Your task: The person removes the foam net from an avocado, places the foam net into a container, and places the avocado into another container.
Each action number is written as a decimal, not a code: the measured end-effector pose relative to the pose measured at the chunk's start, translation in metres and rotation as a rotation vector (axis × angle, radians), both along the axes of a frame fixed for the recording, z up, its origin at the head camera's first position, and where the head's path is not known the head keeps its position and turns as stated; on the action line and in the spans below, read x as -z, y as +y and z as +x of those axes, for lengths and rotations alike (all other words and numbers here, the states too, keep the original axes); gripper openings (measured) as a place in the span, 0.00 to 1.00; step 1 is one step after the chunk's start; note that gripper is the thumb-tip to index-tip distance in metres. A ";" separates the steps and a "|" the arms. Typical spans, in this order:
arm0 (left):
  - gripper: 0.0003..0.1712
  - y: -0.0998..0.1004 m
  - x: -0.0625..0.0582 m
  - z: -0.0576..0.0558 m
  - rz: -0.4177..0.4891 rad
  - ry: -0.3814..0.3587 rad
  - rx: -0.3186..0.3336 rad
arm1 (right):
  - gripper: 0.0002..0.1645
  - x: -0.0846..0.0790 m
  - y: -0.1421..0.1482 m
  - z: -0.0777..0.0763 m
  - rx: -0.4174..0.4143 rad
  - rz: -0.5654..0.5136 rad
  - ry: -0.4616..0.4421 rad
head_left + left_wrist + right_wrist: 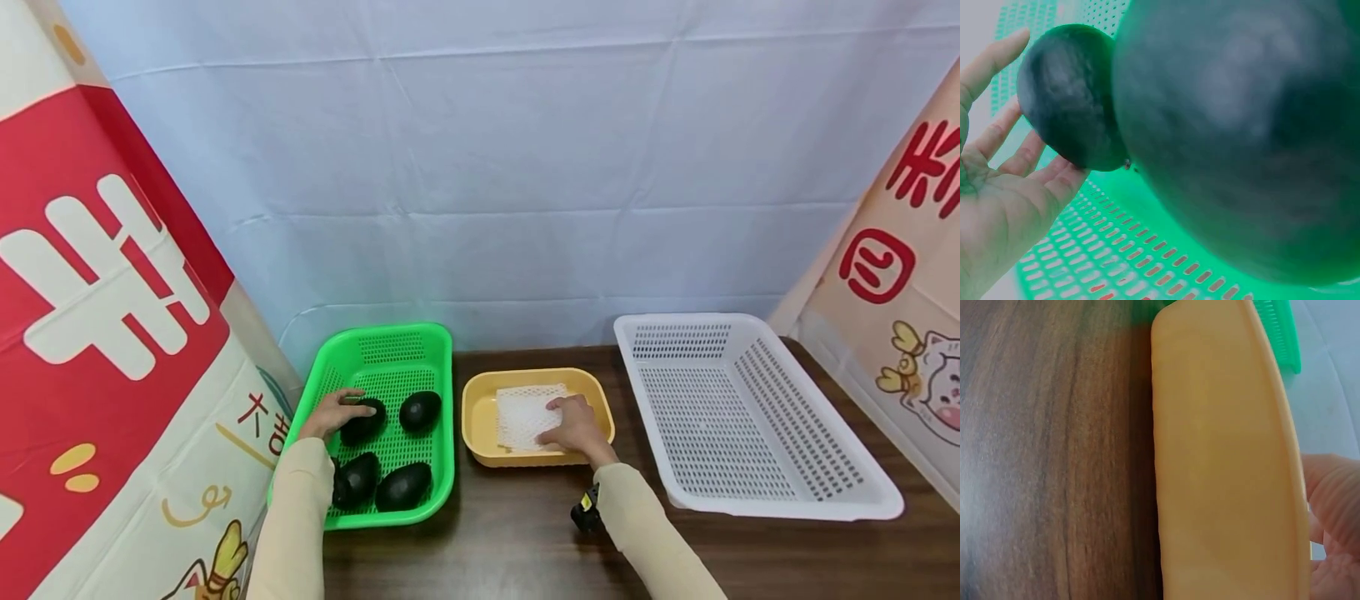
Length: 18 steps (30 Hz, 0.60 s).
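Note:
My left hand (332, 414) reaches into the green basket (447, 392) and touches a dark avocado (364, 423). In the left wrist view its fingers are spread along one side of that avocado (1069, 94), the uppermost fingertip standing apart from it. A second avocado (1235, 137) looms large and blurred beside it. My right hand (573, 427) is inside the yellow basket (480, 457), over white foam netting (522, 417), with thumb and forefinger apart. In the right wrist view the yellow basket's wall (1225, 456) hides much of this hand (1335, 506).
Other avocados, one at the right (420, 412) and one at the front (403, 487), lie in the green basket. A white perforated basket (783, 510) stands at the right on the brown wooden table (487, 550). A pale cloth (525, 183) hangs behind.

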State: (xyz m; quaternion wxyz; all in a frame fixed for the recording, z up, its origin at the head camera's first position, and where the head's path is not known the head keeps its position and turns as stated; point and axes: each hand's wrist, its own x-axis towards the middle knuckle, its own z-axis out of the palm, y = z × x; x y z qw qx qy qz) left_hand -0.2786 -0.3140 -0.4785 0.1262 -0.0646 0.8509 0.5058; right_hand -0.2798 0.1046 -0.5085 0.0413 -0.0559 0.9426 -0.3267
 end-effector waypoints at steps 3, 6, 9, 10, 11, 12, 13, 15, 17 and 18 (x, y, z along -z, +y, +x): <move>0.34 0.001 -0.003 0.000 -0.027 0.011 -0.005 | 0.32 -0.001 0.003 0.000 -0.027 -0.029 0.033; 0.31 0.001 -0.005 0.000 -0.057 0.029 0.006 | 0.32 -0.002 0.005 0.000 -0.036 -0.060 0.049; 0.27 0.000 -0.007 -0.002 -0.093 0.053 0.017 | 0.31 -0.004 0.009 0.000 -0.050 -0.087 0.085; 0.26 0.001 -0.009 -0.003 -0.111 0.061 0.012 | 0.30 -0.005 0.010 -0.001 -0.053 -0.093 0.101; 0.24 0.002 -0.010 -0.005 -0.126 0.064 0.007 | 0.30 -0.008 0.012 -0.001 -0.057 -0.100 0.127; 0.23 0.003 -0.012 -0.006 -0.151 0.073 0.013 | 0.30 -0.011 0.013 -0.001 -0.057 -0.109 0.149; 0.23 0.004 -0.014 -0.007 -0.178 0.085 0.024 | 0.30 -0.014 0.015 -0.001 -0.061 -0.113 0.173; 0.22 0.007 -0.020 -0.010 -0.225 0.104 0.049 | 0.31 -0.020 0.019 -0.001 -0.055 -0.126 0.206; 0.22 0.010 -0.025 -0.013 -0.255 0.112 0.077 | 0.32 -0.027 0.022 -0.001 -0.040 -0.124 0.235; 0.22 0.011 -0.027 -0.015 -0.264 0.114 0.089 | 0.33 -0.030 0.024 -0.001 -0.032 -0.120 0.244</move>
